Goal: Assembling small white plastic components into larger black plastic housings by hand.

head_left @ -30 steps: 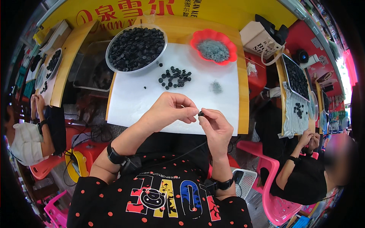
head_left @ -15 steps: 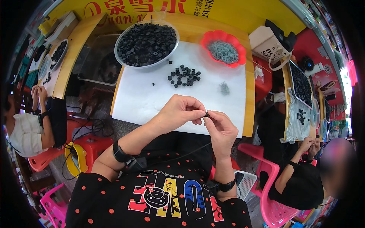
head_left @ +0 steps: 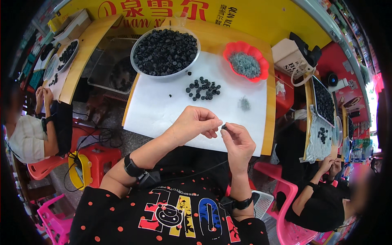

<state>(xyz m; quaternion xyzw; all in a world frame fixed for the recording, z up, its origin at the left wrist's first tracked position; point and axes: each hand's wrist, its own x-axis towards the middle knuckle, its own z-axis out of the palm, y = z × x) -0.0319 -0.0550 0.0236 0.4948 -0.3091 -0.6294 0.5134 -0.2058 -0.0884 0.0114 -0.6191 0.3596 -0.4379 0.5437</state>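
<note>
Over the near edge of the white sheet, my two hands are close together. My right hand pinches a small black round part between thumb and fingertips. My left hand is closed in a pinch just left of that part; anything between its fingertips is too small to make out. Beyond my hands lies a loose group of small black round parts, some with a hole in the middle. To their right is a small pile of fine grey-green pieces.
A clear round tub heaped with black parts stands at the back left. A red scalloped bowl of fine grey-green pieces is at the back right. People work at side tables, left and right. A pink chair stands right.
My hands have drawn slightly apart, the black part staying in my right fingertips. The whole view has shifted a little, so the table appears lower and further right.
</note>
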